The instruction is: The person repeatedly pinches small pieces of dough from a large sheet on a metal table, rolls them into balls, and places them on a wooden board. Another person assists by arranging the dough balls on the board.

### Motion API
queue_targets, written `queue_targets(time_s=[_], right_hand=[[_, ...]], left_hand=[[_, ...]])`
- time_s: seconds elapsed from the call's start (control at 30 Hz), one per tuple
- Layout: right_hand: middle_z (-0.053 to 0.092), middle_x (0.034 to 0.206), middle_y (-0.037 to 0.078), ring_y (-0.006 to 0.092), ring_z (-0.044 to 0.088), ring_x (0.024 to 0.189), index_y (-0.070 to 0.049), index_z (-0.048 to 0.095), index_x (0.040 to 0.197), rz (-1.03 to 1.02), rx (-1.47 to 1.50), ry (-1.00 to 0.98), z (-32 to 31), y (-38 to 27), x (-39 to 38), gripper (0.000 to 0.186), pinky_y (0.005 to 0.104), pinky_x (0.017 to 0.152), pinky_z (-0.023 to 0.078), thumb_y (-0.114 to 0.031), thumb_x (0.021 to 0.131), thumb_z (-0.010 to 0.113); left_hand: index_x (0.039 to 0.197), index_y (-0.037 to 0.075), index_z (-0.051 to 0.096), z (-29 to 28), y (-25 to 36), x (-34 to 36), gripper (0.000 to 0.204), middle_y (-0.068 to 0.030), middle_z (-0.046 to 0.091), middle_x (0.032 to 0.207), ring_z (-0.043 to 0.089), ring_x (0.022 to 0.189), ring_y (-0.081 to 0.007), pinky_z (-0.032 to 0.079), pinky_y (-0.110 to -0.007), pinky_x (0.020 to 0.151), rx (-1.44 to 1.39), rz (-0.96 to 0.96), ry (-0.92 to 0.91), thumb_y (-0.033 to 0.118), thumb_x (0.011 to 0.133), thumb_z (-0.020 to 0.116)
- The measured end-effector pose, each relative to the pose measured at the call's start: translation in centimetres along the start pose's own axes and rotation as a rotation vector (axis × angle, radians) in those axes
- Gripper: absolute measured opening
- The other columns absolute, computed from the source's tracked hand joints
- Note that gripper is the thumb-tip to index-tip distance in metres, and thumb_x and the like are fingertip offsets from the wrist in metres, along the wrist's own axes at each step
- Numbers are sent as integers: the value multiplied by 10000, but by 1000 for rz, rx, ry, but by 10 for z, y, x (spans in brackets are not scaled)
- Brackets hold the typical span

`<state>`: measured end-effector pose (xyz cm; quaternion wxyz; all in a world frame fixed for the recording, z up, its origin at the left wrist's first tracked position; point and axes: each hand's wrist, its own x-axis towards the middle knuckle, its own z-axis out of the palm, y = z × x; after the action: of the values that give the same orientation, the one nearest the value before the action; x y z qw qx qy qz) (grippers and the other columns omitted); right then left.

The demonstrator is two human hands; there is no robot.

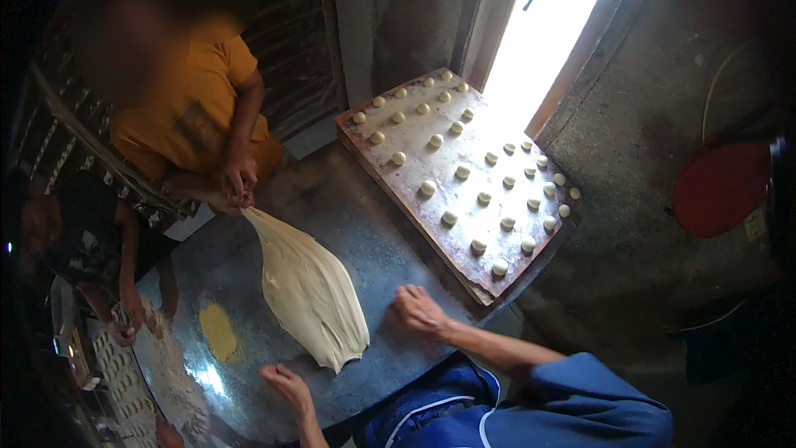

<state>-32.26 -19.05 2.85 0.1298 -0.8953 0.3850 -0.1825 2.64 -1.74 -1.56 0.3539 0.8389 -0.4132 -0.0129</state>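
One dough sheet (pixel 311 294) extends over the worktop (pixel 377 228), near end between the left hand (pixel 285 383), part-open and apparently empty, and the right hand (pixel 419 310), curled, contents indiscernible; stretching appears underway, next likely requiring a near-edge grip.

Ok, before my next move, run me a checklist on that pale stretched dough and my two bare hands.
1. Bare left hand clear of the pale, stretched dough: ok, apart from it.
2. Bare right hand clear of it: ok, beyond its right edge.
3. Narrow far end held: ok, in the hands of the co-worker in the orange T-shirt.
4. Broad near end held: not ok, no hand on it.
5. Right palm empty: cannot tell, palm not visible.
6. Small, round, pale dough balls clear of the stretched dough: ok, on the floured wooden board.
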Motion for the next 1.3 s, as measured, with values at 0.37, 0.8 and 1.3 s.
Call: queue_targets(time_s=[0.37, 0.8, 1.3], right_hand=[[488, 869, 148, 328, 526, 836, -29, 499, 924, -28, -90, 268, 17, 6, -24, 185, 442, 742, 434, -141, 900, 644], [572, 1090, 147, 272, 592, 1002, -63, 591, 1077, -213, 427, -29, -107, 72, -13, 148, 397, 893, 484, -134, 950, 566], [592, 1313, 360, 482, 596, 1222, -70, -74, 1631, 932, -273, 578, -268, 390, 142, 1109, 592, 1069, 454, -268, 930, 763]], left_hand=[[1137, -37, 400, -9, 17, -32, 227, -199, 478, 1021, 542, 924, -383, 461, -466, 861, 8, -22, -83, 77, 1017, 555], [1286, -35, 495, -48, 61, -40, 554, -285, 573, 1158, 555, 1061, -480, 444, -551, 945, 180, 80, 22, 332, 928, 704], [1273, -36, 529, -77, 97, -70, 462, -274, 603, 1186, 584, 1109, -447, 462, -503, 981, 205, -52, 43, 259, 959, 696]])
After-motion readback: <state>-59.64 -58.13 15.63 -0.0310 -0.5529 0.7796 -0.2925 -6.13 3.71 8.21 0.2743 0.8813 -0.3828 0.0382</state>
